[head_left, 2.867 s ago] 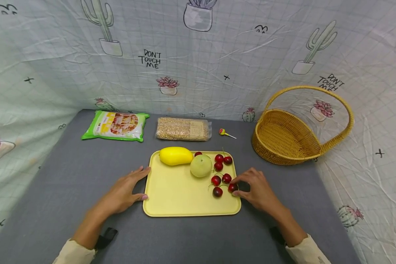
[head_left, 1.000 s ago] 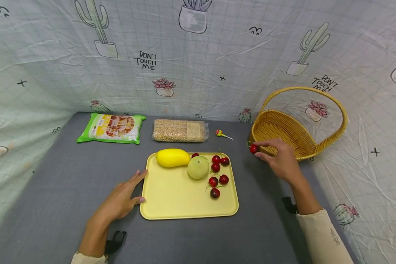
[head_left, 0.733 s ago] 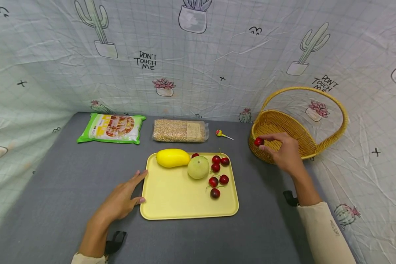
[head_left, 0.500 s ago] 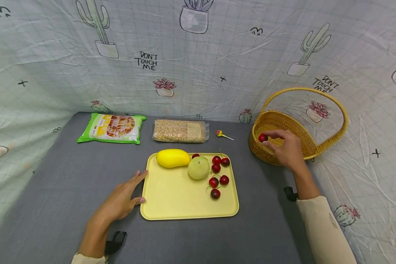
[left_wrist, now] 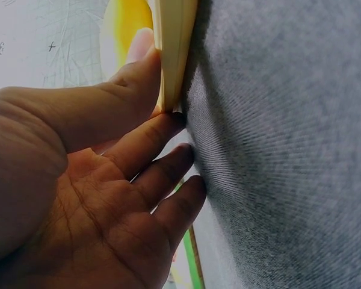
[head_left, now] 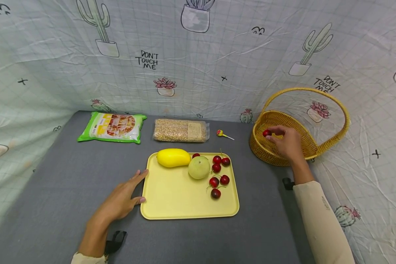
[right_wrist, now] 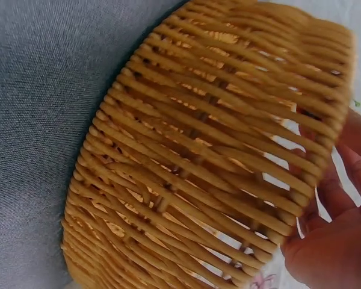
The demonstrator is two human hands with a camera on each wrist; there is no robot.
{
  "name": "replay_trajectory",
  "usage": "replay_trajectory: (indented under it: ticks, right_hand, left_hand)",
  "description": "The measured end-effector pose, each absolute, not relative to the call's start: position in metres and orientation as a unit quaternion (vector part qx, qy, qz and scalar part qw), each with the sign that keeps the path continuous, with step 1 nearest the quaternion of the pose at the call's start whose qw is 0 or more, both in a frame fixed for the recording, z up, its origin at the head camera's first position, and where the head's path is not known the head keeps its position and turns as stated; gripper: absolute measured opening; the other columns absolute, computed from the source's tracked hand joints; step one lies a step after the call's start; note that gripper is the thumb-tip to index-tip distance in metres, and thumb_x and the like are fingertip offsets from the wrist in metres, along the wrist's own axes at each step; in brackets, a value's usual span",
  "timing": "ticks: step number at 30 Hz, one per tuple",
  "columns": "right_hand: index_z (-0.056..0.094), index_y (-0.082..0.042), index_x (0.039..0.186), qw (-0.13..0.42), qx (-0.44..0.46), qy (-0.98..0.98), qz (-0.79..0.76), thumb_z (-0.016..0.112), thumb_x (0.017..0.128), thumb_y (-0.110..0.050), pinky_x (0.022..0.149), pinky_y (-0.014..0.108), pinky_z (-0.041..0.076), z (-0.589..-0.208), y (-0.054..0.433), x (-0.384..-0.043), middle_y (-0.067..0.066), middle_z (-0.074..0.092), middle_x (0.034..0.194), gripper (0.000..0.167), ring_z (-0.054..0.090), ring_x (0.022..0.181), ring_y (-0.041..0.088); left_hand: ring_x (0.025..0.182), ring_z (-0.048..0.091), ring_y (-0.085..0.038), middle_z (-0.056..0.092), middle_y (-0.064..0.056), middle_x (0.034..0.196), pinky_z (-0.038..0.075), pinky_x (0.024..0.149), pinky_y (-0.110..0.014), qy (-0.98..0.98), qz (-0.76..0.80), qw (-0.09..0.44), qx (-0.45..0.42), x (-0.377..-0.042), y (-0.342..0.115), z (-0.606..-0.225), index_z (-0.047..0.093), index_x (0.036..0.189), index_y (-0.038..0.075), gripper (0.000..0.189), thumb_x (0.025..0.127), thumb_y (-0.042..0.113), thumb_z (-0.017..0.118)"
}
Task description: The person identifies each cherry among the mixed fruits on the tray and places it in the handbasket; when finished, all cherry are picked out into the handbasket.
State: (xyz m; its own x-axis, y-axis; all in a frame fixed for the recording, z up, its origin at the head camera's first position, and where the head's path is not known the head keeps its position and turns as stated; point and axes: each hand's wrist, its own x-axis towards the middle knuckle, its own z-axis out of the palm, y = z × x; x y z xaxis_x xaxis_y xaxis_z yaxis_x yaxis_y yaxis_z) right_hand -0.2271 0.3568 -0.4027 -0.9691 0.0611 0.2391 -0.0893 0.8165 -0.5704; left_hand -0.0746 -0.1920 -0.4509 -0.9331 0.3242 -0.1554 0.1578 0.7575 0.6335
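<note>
A dark red cherry (head_left: 267,133) is pinched between thumb and fingertips of my right hand (head_left: 288,142), over the woven basket (head_left: 267,158). In the right wrist view the basket wall (right_wrist: 186,156) hides most of that hand. My left hand (head_left: 120,198) rests with spread, fairly straight fingers against the left edge of the yellow tray (head_left: 171,198); the left wrist view shows the thumb touching the tray rim (left_wrist: 173,54). On the tray lie a yellow mango (head_left: 173,157), a round green fruit (head_left: 199,167) and several cherries (head_left: 216,193) with stems.
Behind the tray lie a green-edged food bag (head_left: 113,127), a clear pack of pale grains or beans (head_left: 179,130) and a lollipop (head_left: 220,133). The basket's tall handle (head_left: 344,121) arches at the right. A printed cloth (head_left: 198,55) hangs behind the grey table (head_left: 184,242).
My right hand has taken a cherry from the tray's right side, carried it right and away from me, and brought it over the basket. The left hand has stayed at the tray edge.
</note>
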Motion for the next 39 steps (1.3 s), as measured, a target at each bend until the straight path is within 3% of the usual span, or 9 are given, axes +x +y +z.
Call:
replay_trajectory:
  ticks: [7,17,25,39]
  right_hand:
    - [0.076,-0.001,0.123,0.094,-0.019,-0.952,0.291,0.079,0.098,-0.015,0.106,0.062,0.047,-0.41,0.362,-0.244,0.026,0.075,0.123,0.029,0.065,0.117,0.044]
    - [0.076,0.0,0.123,0.038,-0.056,-0.962,0.264,0.079,0.098,-0.019,0.1,0.061,0.048,-0.417,0.364,-0.261,0.026,0.075,0.122,0.031,0.061,0.112,0.042]
    - [0.074,-0.001,0.126,-0.006,-0.086,-0.963,0.254,0.077,0.1,-0.021,0.11,0.063,0.047,-0.419,0.364,-0.271,0.026,0.074,0.125,0.033,0.062,0.122,0.046]
    - [0.075,-0.003,0.123,-0.016,-0.108,-0.962,0.252,0.076,0.101,-0.025,0.106,0.061,0.05,-0.427,0.367,-0.277,0.024,0.076,0.121,0.032,0.064,0.116,0.044]
  left_hand:
    - [0.155,0.034,-0.052,0.029,-0.031,0.17,0.036,0.119,-0.072,0.93,0.321,0.128,0.126,-0.075,-0.192,-0.451,0.032,0.168,0.009,0.09,0.092,0.005,0.081]
    - [0.156,0.034,-0.052,0.029,-0.031,0.17,0.035,0.12,-0.072,0.93,0.32,0.135,0.122,-0.075,-0.192,-0.451,0.032,0.168,0.009,0.09,0.093,0.007,0.081]
    - [0.155,0.034,-0.052,0.028,-0.031,0.171,0.035,0.119,-0.073,0.93,0.318,0.142,0.119,-0.075,-0.192,-0.453,0.032,0.168,0.01,0.09,0.093,0.008,0.081]
    - [0.157,0.032,-0.051,0.027,-0.031,0.171,0.035,0.12,-0.072,0.925,0.332,0.138,0.124,-0.074,-0.193,-0.452,0.031,0.168,0.01,0.09,0.093,0.007,0.08]
